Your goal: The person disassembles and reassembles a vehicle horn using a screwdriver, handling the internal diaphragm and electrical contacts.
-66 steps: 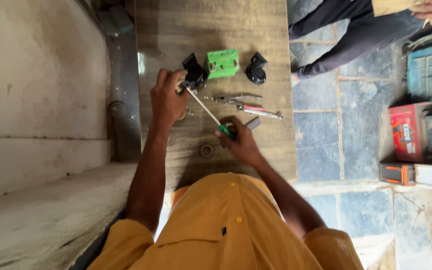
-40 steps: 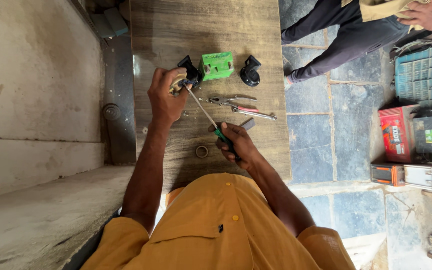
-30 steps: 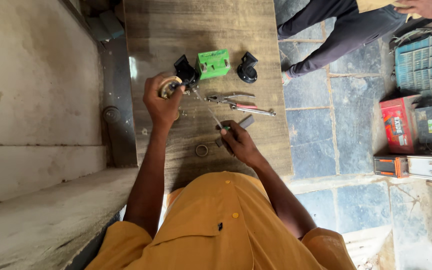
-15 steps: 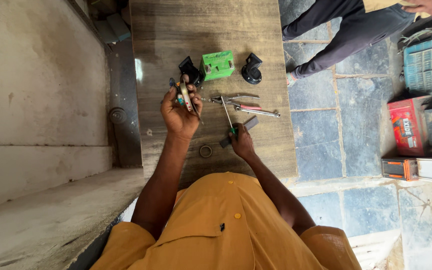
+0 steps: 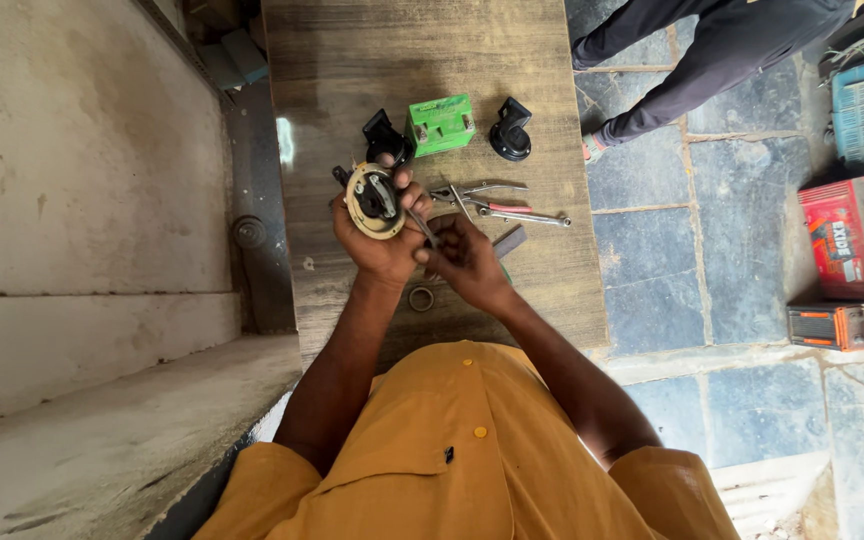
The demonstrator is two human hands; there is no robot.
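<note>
My left hand (image 5: 380, 240) grips a round, tan-rimmed part with a black centre (image 5: 373, 199), lifted above the wooden table (image 5: 532, 300) with its open face turned up towards me. My right hand (image 5: 464, 258) is closed on a screwdriver (image 5: 422, 228); its metal shaft points at the round part, and the green handle is mostly hidden inside the fist. The two hands are touching.
On the table lie a small green battery (image 5: 440, 124), two black horn-like parts (image 5: 510, 130) (image 5: 382, 136), pliers (image 5: 497, 200) and a small ring (image 5: 420, 297). Another person's legs (image 5: 692, 60) stand at the far right. Boxes and crates (image 5: 842, 235) sit on the stone floor.
My left hand lifted the round part off the table and turned its face up. My right hand brought the screwdriver up from the table to meet it.
</note>
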